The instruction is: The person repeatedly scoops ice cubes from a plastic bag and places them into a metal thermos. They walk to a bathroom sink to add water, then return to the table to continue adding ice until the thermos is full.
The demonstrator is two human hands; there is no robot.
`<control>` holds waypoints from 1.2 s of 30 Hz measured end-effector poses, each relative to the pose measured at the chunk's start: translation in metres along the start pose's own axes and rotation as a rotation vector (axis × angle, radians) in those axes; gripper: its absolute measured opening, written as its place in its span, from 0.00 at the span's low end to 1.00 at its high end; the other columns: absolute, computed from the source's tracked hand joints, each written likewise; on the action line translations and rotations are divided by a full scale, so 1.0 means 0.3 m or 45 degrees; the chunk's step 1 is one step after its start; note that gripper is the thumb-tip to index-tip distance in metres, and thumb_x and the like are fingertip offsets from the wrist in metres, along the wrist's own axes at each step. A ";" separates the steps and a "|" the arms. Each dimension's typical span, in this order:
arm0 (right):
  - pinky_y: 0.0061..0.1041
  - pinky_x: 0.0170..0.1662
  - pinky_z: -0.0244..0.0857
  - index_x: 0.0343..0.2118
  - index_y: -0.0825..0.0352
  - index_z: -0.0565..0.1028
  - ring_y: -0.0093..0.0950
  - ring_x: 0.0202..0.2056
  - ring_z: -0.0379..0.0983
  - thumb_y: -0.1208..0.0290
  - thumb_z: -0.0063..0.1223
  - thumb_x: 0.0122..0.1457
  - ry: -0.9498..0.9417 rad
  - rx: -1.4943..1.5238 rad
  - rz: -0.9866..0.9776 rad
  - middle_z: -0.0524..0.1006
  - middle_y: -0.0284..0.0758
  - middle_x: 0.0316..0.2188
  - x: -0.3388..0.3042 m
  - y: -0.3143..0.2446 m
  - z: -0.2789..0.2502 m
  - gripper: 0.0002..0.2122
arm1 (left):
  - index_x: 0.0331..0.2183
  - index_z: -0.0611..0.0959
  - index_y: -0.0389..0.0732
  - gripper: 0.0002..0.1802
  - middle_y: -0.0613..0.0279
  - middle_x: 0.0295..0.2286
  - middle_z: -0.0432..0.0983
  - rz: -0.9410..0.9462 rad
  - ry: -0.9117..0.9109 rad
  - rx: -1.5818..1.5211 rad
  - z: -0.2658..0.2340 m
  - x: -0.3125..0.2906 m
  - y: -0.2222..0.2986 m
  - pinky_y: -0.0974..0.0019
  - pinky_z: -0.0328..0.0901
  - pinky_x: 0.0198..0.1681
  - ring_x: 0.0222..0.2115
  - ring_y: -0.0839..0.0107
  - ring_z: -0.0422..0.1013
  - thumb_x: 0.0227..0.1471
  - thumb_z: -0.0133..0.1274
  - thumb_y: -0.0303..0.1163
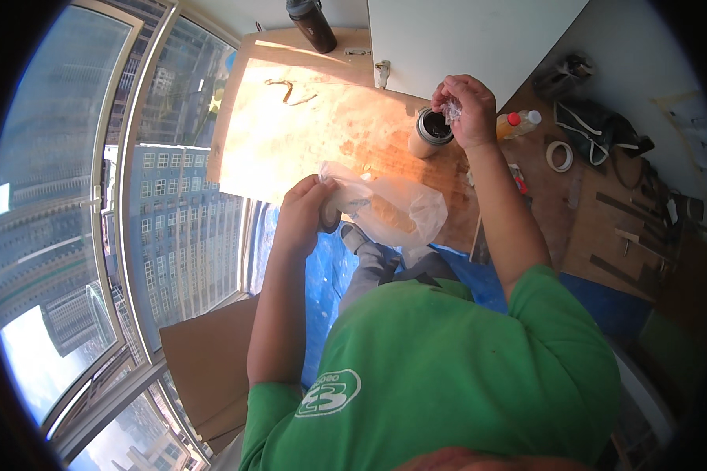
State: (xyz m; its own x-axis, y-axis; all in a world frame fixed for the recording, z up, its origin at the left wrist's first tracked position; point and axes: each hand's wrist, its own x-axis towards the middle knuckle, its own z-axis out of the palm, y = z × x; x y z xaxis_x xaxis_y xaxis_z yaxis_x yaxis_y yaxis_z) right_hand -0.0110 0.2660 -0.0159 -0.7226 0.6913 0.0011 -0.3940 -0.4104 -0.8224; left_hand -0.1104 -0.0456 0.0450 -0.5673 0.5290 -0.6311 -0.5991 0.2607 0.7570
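Observation:
My left hand (298,206) is closed on the gathered edge of a translucent plastic bag (404,206), which hangs out to the right above the board's near edge. A dark round piece (331,220), perhaps a lid, shows beside its fingers; I cannot tell whether it is held too. An open tan cup (425,146) with a metallic rim and dark inside stands on the wooden board. Just right of the rim, my right hand (474,110) pinches a small wad of crumpled clear plastic film (452,109).
A dark bottle (314,28) stands at the board's (291,129) far side. A white panel (463,47) rises behind the cup. To the right are capped bottles (518,123), a tape roll (559,156) and a black bag (605,129). Windows line the left; blue sheeting (322,275) covers the floor.

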 end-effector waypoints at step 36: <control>0.26 0.49 0.68 0.48 0.65 0.80 0.24 0.46 0.73 0.61 0.54 0.66 0.847 -1.208 0.605 0.78 0.30 0.46 -1.012 -0.016 -0.149 0.15 | 0.37 0.83 0.34 0.11 0.63 0.27 0.79 0.172 -0.506 0.011 -0.147 0.160 0.065 0.73 0.67 0.29 0.25 0.76 0.73 0.59 0.56 0.33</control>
State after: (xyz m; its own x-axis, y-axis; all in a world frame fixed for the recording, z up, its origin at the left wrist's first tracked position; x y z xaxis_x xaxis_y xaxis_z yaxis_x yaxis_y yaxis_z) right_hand 0.2355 0.0848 -0.0377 -0.1456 0.8720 -0.4674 0.5906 -0.3024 -0.7481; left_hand -0.1743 -0.0507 0.0220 -0.3775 0.8288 -0.4130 -0.5287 0.1732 0.8309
